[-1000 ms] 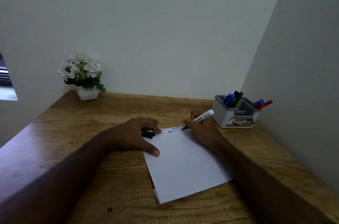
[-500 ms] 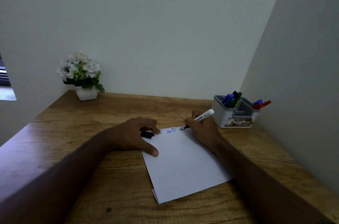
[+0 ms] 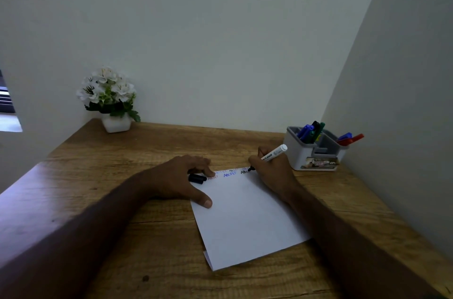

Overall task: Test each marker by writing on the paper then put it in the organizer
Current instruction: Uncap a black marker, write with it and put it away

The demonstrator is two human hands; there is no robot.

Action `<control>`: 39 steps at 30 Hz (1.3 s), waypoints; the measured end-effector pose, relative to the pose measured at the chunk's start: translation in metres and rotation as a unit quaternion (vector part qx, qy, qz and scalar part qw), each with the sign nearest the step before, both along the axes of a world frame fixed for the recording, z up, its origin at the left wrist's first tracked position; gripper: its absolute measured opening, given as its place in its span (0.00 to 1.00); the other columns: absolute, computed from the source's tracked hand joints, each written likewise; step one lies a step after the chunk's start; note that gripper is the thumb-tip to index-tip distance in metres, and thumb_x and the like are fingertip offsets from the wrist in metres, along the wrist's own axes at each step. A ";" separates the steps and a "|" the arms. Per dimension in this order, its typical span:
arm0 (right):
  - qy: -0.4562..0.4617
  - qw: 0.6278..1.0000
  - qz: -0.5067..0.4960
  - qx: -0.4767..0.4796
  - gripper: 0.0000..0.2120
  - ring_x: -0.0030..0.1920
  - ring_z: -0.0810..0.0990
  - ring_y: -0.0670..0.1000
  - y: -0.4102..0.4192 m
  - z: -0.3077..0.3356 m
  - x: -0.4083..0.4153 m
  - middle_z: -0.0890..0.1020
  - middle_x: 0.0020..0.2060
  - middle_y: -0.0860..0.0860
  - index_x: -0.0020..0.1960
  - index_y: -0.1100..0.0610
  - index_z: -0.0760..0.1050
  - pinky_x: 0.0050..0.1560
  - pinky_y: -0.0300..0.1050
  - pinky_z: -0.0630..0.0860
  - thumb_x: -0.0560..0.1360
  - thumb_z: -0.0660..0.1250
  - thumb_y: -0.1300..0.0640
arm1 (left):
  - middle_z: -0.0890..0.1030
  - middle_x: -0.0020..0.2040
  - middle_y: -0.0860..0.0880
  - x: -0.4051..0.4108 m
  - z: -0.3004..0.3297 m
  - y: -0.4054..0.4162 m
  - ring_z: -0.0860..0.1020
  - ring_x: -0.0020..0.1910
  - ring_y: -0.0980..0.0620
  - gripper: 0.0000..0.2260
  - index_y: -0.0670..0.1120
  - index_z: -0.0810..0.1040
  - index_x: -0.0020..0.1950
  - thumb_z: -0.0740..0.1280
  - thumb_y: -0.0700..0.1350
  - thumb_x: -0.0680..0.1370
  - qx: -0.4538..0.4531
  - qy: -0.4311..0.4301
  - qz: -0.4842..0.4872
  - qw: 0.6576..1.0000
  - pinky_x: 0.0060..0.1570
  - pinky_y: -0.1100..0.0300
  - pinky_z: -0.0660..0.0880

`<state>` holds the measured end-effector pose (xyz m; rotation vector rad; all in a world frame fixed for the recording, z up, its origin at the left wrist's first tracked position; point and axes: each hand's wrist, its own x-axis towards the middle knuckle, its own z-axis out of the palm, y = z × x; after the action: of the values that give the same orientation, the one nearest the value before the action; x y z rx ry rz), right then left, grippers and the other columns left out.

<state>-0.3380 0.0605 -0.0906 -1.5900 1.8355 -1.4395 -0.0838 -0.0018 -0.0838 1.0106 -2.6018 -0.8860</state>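
One head view only: right hand (image 3: pixel 274 171) pinching the marker (image 3: pixel 270 156), tip down on the paper (image 3: pixel 245 220), barrel tilted up-right toward the organizer (image 3: pixel 316 151) just beyond the grip; left hand (image 3: pixel 181 178) flat, pressing the sheet, farther off.

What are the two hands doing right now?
Left hand: open, fingers pressing the paper flat.
Right hand: closed around a marker, its tip on the paper.
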 end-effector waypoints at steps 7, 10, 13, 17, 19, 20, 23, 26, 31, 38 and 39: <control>-0.009 1.000 0.000 -0.008 0.14 0.29 0.61 0.47 0.001 0.000 0.000 0.64 0.27 0.52 0.31 0.56 0.62 0.27 0.42 0.58 0.67 0.68 0.59 | 0.62 0.76 0.59 0.000 0.000 0.000 0.63 0.72 0.56 0.32 0.62 0.76 0.61 0.78 0.64 0.59 0.003 0.005 -0.002 1.000 0.66 0.61 0.61; -0.006 1.000 -0.004 -0.003 0.15 0.28 0.62 0.46 0.000 0.000 0.001 0.65 0.26 0.51 0.31 0.55 0.62 0.26 0.41 0.59 0.68 0.68 0.59 | 0.62 0.76 0.59 0.000 0.000 0.001 0.63 0.72 0.55 0.32 0.62 0.76 0.62 0.78 0.65 0.60 -0.001 -0.002 -0.003 1.000 0.66 0.60 0.62; -0.005 1.000 -0.009 -0.009 0.17 0.28 0.61 0.47 0.000 0.001 0.001 0.64 0.26 0.51 0.31 0.55 0.60 0.27 0.42 0.58 0.68 0.68 0.61 | 0.62 0.76 0.59 -0.001 0.000 0.000 0.63 0.72 0.55 0.32 0.62 0.75 0.62 0.78 0.64 0.60 -0.003 -0.005 -0.001 1.000 0.65 0.60 0.62; -0.009 1.000 0.006 -0.011 0.17 0.29 0.61 0.46 0.003 0.001 0.001 0.62 0.26 0.49 0.30 0.53 0.58 0.28 0.41 0.57 0.67 0.67 0.59 | 0.62 0.76 0.59 -0.001 -0.001 -0.001 0.63 0.71 0.56 0.31 0.63 0.75 0.62 0.77 0.65 0.60 -0.006 -0.005 -0.003 1.000 0.63 0.61 0.61; -0.013 1.000 0.003 -0.008 0.17 0.28 0.61 0.46 0.004 0.001 0.001 0.62 0.26 0.48 0.30 0.53 0.59 0.27 0.41 0.57 0.67 0.67 0.59 | 0.62 0.76 0.59 -0.001 -0.001 -0.001 0.63 0.69 0.58 0.32 0.63 0.75 0.62 0.78 0.65 0.60 -0.005 -0.005 -0.003 1.000 0.62 0.62 0.61; -0.017 1.000 -0.007 -0.006 0.17 0.28 0.61 0.46 0.003 0.001 0.001 0.63 0.25 0.48 0.30 0.54 0.59 0.27 0.41 0.58 0.67 0.67 0.60 | 0.63 0.76 0.59 -0.001 -0.001 -0.001 0.63 0.69 0.58 0.32 0.63 0.76 0.62 0.78 0.65 0.60 -0.003 -0.003 -0.003 1.000 0.62 0.62 0.61; -0.017 0.999 -0.031 -0.004 0.17 0.29 0.63 0.48 0.001 0.001 0.000 0.64 0.26 0.49 0.30 0.55 0.60 0.30 0.43 0.60 0.68 0.68 0.60 | 0.62 0.76 0.59 -0.001 -0.001 -0.001 0.63 0.69 0.58 0.32 0.63 0.76 0.62 0.78 0.65 0.59 -0.001 -0.002 -0.005 1.000 0.63 0.61 0.61; -0.008 1.000 -0.024 -0.009 0.17 0.30 0.61 0.48 0.002 0.001 0.000 0.63 0.27 0.50 0.30 0.54 0.59 0.32 0.45 0.58 0.66 0.68 0.58 | 0.62 0.76 0.59 0.000 -0.001 -0.001 0.63 0.68 0.59 0.32 0.63 0.75 0.62 0.78 0.65 0.60 -0.004 -0.003 -0.006 1.000 0.63 0.62 0.60; -0.005 0.999 -0.034 -0.005 0.15 0.29 0.61 0.47 0.002 0.000 -0.001 0.62 0.25 0.48 0.29 0.53 0.58 0.32 0.46 0.58 0.62 0.66 0.53 | 0.63 0.75 0.59 0.000 0.001 0.001 0.63 0.68 0.59 0.31 0.63 0.76 0.61 0.78 0.64 0.60 -0.008 0.001 -0.004 1.000 0.62 0.62 0.61; -0.005 0.999 -0.042 -0.002 0.17 0.30 0.62 0.48 0.000 0.000 -0.002 0.63 0.26 0.49 0.30 0.55 0.59 0.32 0.46 0.59 0.66 0.68 0.59 | 0.63 0.75 0.59 0.000 0.001 0.000 0.64 0.69 0.58 0.32 0.62 0.76 0.62 0.78 0.64 0.60 -0.003 0.001 -0.003 1.000 0.62 0.62 0.61; -0.002 0.999 -0.042 -0.002 0.17 0.30 0.61 0.48 0.000 0.000 -0.002 0.63 0.26 0.50 0.30 0.54 0.59 0.32 0.46 0.58 0.67 0.68 0.60 | 0.63 0.75 0.59 0.000 0.001 0.000 0.64 0.69 0.58 0.32 0.62 0.76 0.62 0.78 0.64 0.60 -0.004 0.002 -0.003 1.000 0.62 0.62 0.62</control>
<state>-0.3404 0.0609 -0.0902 -1.5281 1.9186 -1.4813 -0.0839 -0.0015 -0.0828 0.9993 -2.6047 -0.8758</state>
